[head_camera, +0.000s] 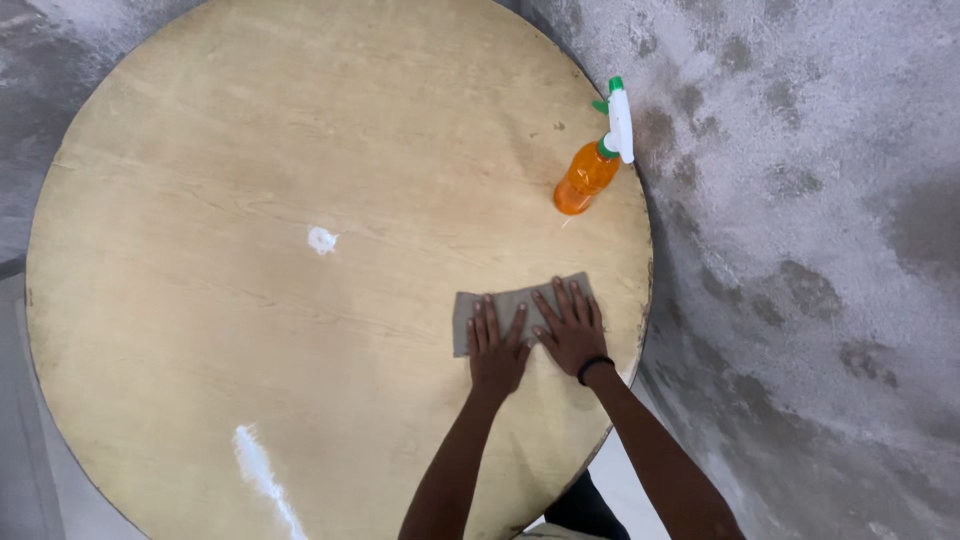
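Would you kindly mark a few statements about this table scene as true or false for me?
1. Both hands lie flat on the grey cloth. True: left hand, right hand.
2. The orange spray bottle lies on its side. False: it stands upright near the table's edge.
3. The table is square. False: it is round.
4. A dark band sits on the right wrist. True.
5. The bottle touches the cloth. False: they are apart.

Pale tan wood-grain bench (200, 300); grey cloth (515, 300); at two o'clock, orange spray bottle (587, 178) with white-and-green trigger; mottled grey floor (820, 250)
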